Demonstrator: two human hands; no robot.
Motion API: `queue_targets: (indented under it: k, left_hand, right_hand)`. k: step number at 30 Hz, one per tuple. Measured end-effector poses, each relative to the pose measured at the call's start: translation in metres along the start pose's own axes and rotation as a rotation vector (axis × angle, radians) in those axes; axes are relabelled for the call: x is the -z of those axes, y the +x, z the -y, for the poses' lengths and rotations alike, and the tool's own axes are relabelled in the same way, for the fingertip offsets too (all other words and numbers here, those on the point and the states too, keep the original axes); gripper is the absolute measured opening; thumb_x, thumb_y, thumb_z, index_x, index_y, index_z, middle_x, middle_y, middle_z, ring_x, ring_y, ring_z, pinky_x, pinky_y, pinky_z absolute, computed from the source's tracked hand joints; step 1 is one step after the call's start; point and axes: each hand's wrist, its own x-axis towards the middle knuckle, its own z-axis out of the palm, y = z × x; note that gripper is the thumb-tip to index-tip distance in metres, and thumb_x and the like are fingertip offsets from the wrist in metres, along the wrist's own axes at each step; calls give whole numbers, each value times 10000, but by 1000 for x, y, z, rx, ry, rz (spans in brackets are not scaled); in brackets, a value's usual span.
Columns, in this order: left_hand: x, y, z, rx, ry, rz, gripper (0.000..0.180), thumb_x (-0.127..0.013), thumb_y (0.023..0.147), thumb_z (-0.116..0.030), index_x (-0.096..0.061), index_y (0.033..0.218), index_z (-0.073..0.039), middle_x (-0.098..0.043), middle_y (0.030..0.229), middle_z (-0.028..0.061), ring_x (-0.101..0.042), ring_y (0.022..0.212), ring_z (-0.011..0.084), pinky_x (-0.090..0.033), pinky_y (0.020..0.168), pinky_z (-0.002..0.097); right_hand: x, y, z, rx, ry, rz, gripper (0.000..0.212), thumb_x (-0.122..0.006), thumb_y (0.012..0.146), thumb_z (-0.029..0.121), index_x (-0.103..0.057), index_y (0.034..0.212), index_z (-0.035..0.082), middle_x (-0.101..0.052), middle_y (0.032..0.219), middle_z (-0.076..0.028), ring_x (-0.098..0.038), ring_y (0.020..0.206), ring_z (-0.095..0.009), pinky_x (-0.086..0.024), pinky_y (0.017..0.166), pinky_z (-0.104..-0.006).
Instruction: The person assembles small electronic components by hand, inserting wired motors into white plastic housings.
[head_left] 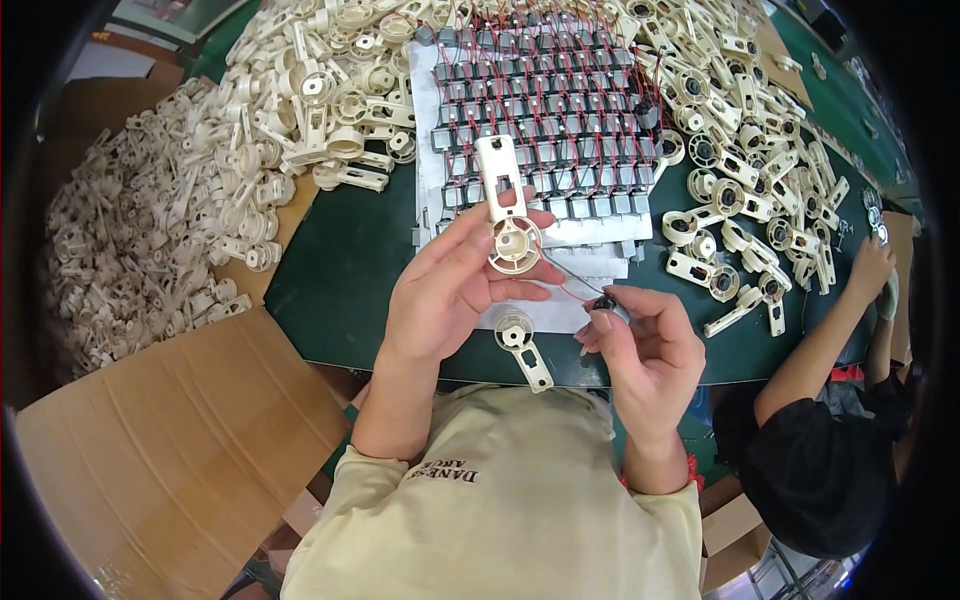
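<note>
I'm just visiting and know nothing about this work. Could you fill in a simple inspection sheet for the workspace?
Surface: green tabletop; pale sheets on it bear rows of small silvery blocks.
Job's things: a cream ring-ended piece and a small black part, both in hand; a spare cream piece lies near the table edge.
Clutter: heaped cream pieces at left; scattered pieces at right, some with black centres.
Left grip: bare hand, holding the cream ring-ended piece.
Right grip: bare hand, pinching the small black part.
Cables: thin wires, dark and red, by the small black part; red wires among the blocks.
Surroundings: cardboard at lower left; a co-worker at right.
</note>
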Motion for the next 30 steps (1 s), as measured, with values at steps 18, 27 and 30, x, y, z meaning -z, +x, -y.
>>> queue_targets:
  k: [18, 27, 30]
  left_hand:
    - [-2, 0, 13, 69, 231, 75, 439, -545, 932, 16, -436, 1356, -7, -528, 1335, 123, -555, 1189, 234, -470, 990, 375]
    - [-9, -4, 20, -68, 182, 140, 362, -563, 928, 28, -417, 1256, -20, -534, 1163, 63, -568, 1055, 135, -494, 873, 269]
    - [-8, -7, 18, -94, 264, 153, 356, -564, 925, 35, -427, 1248, -23, -539, 1157, 53, -560, 1064, 128, -488, 882, 269]
  right_hand:
    - [-17, 10, -2, -55, 275, -33, 216, -518, 938, -44, -491, 1152, -46, -633, 962, -135, -635, 730, -139, -542, 649, -258]
    - [-11, 9, 0, -135, 212, 95, 304, -654, 843, -73, -518, 1111, -36, -599, 1108, -124, -612, 872, -124, -534, 727, -236]
    - [-14, 16, 5, 118, -93, 51, 260, -706, 793, -60, -606, 1029, -18, -618, 994, -74, -584, 792, -98, -485, 665, -216]
